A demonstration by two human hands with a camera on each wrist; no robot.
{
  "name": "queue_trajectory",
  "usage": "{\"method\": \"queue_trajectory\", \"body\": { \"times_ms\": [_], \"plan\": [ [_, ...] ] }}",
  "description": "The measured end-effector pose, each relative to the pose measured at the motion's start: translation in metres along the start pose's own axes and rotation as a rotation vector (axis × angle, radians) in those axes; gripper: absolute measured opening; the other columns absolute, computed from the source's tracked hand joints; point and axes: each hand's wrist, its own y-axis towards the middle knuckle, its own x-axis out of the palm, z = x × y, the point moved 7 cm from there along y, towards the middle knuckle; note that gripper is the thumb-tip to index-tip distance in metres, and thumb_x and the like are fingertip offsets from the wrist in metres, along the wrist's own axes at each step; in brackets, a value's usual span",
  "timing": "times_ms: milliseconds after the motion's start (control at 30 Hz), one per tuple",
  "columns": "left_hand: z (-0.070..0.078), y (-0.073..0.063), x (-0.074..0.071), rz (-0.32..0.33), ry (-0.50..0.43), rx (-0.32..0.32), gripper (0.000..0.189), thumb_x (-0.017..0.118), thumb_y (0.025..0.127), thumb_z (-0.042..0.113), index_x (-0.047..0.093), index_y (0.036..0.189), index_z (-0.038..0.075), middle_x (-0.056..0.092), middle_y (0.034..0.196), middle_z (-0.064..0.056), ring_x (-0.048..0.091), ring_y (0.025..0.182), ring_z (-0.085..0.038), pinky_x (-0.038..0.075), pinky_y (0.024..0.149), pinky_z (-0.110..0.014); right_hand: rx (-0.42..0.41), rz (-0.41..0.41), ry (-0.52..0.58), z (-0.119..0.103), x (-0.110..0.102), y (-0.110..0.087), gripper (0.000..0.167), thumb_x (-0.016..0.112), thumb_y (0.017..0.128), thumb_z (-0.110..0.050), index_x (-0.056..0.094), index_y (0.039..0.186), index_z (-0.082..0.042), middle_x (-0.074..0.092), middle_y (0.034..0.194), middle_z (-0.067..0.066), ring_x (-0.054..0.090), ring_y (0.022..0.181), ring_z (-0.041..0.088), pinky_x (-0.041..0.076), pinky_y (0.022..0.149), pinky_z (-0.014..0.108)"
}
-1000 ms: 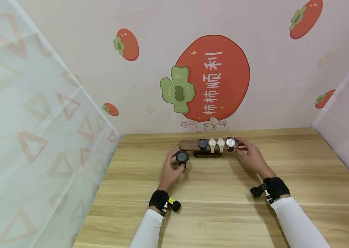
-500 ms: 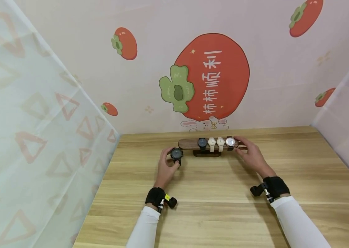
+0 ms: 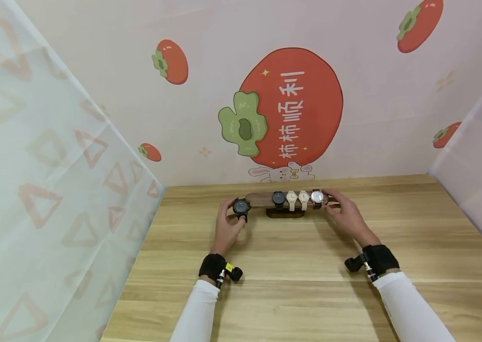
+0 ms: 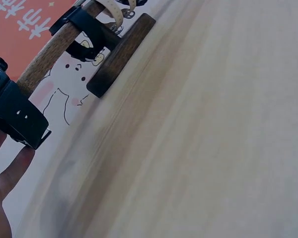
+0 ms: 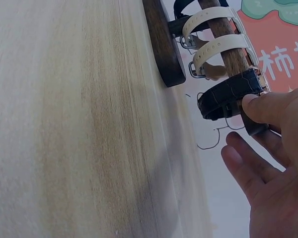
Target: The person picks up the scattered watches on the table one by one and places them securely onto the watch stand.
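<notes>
A dark wooden watch stand [image 3: 260,200] rests on its base near the table's back edge. My left hand [image 3: 226,230] holds a black watch [image 3: 241,206] between fingers and thumb at the bar's left end. In the left wrist view this watch's strap [image 4: 20,111] is a closed loop against the bar's end; whether the bar passes inside is hidden. My right hand [image 3: 350,218] grips the stand's right end, its thumb beside a silver-cased watch [image 3: 317,197] with a dark strap [image 5: 228,94]. Another black watch [image 3: 278,198] and two cream watches [image 3: 292,198] encircle the bar.
The wooden table [image 3: 284,294] runs up to a back wall [image 3: 373,142] printed with persimmons and a rabbit, close behind the stand. A patterned side wall [image 3: 65,213] borders the left; a pale one [image 3: 480,175] stands at the right.
My left hand has carried the black watch leftward and slightly back, from in front of the bar to its left end. My right hand keeps its grip on the stand's right end.
</notes>
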Motion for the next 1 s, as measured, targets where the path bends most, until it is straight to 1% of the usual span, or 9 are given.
{"method": "queue_trajectory", "body": {
  "times_ms": [167, 267, 433, 600, 733, 867, 1000],
  "plan": [
    [-0.003, 0.005, 0.002, 0.011, -0.003, -0.035, 0.067, 0.067, 0.092, -0.016, 0.049, 0.154, 0.0, 0.047, 0.15, -0.027, 0.048, 0.139, -0.041, 0.053, 0.104, -0.068, 0.001, -0.007, 0.004, 0.0, 0.001, 0.0, 0.055, 0.063, 0.102, 0.006, 0.048, 0.156, 0.003, 0.053, 0.153, 0.031, 0.056, 0.134, 0.051, 0.053, 0.107, 0.065],
    [-0.003, 0.008, 0.003, 0.009, -0.013, -0.042, 0.066, 0.067, 0.092, -0.017, 0.048, 0.154, -0.002, 0.042, 0.152, -0.03, 0.046, 0.14, -0.044, 0.051, 0.106, -0.071, 0.002, -0.008, 0.001, 0.0, 0.001, 0.001, 0.055, 0.062, 0.102, 0.006, 0.048, 0.156, 0.003, 0.053, 0.154, 0.03, 0.056, 0.134, 0.051, 0.054, 0.106, 0.065],
    [-0.001, 0.012, 0.005, -0.011, -0.039, -0.039, 0.065, 0.07, 0.093, -0.014, 0.05, 0.153, 0.002, 0.043, 0.152, -0.025, 0.047, 0.141, -0.04, 0.053, 0.107, -0.066, 0.002, -0.01, -0.005, 0.0, 0.0, 0.0, 0.055, 0.062, 0.103, 0.005, 0.048, 0.156, 0.002, 0.053, 0.153, 0.03, 0.056, 0.134, 0.051, 0.055, 0.105, 0.064],
    [-0.003, 0.016, 0.005, -0.027, -0.059, -0.035, 0.063, 0.073, 0.095, -0.007, 0.054, 0.152, 0.008, 0.046, 0.153, -0.022, 0.048, 0.143, -0.038, 0.053, 0.108, -0.063, 0.0, -0.008, -0.016, -0.001, -0.001, 0.001, 0.054, 0.063, 0.103, 0.004, 0.049, 0.155, 0.002, 0.055, 0.151, 0.031, 0.058, 0.133, 0.051, 0.055, 0.104, 0.065],
    [-0.004, 0.019, 0.006, -0.044, -0.032, -0.022, 0.062, 0.075, 0.096, -0.003, 0.054, 0.153, 0.011, 0.048, 0.155, -0.019, 0.049, 0.144, -0.038, 0.055, 0.107, -0.061, 0.001, -0.012, -0.016, -0.001, -0.001, 0.001, 0.055, 0.063, 0.102, 0.005, 0.049, 0.155, 0.002, 0.055, 0.151, 0.031, 0.058, 0.132, 0.051, 0.055, 0.104, 0.065],
    [-0.005, 0.022, 0.009, -0.066, 0.003, -0.013, 0.062, 0.075, 0.098, 0.0, 0.053, 0.155, 0.01, 0.049, 0.155, -0.018, 0.049, 0.143, -0.04, 0.056, 0.107, -0.061, 0.003, -0.013, -0.021, 0.0, -0.001, 0.002, 0.055, 0.063, 0.102, 0.005, 0.049, 0.155, 0.002, 0.055, 0.152, 0.03, 0.058, 0.132, 0.051, 0.055, 0.104, 0.064],
    [-0.009, 0.024, 0.014, -0.1, 0.029, -0.037, 0.065, 0.076, 0.098, 0.002, 0.052, 0.157, 0.012, 0.048, 0.157, -0.018, 0.049, 0.144, -0.04, 0.056, 0.109, -0.058, 0.004, -0.009, -0.023, 0.0, -0.001, 0.002, 0.055, 0.064, 0.102, 0.005, 0.049, 0.155, 0.002, 0.055, 0.151, 0.03, 0.058, 0.132, 0.051, 0.055, 0.103, 0.065]
  ]
}}
